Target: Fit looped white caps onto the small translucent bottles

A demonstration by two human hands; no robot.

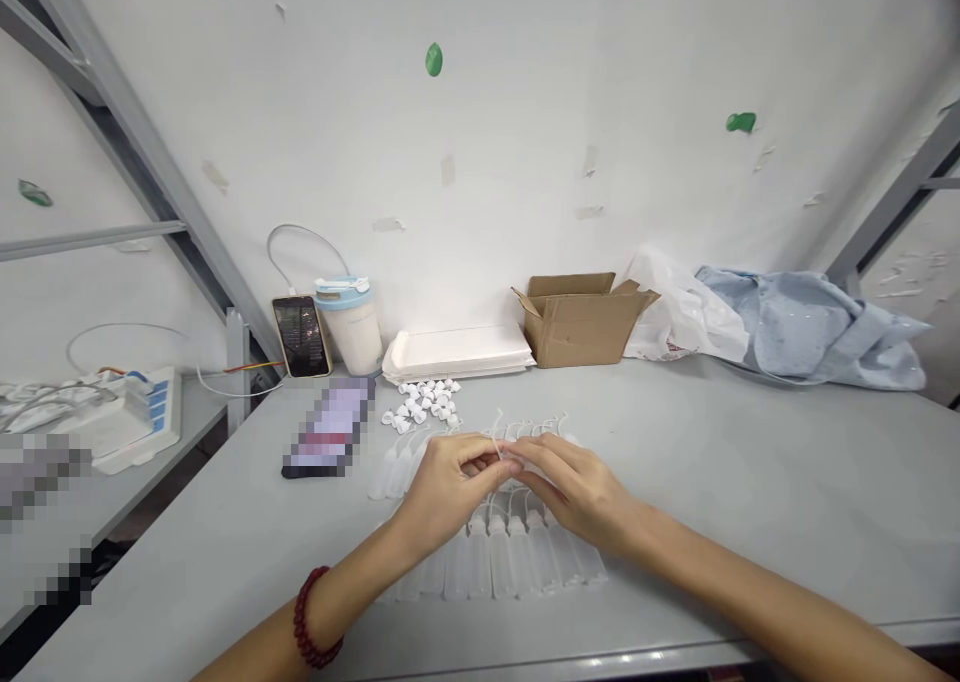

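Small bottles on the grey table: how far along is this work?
Looks done: a row of bottles lies near the person, apparently capped. In hand: left hand and right hand pinch a small white piece together. Left: loose white caps piled further back, and more bottles behind the hands.

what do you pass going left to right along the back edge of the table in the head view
Phone propped against the wall → cup with a blue lid → stack of white trays → open cardboard box → white plastic bag → blue cloth
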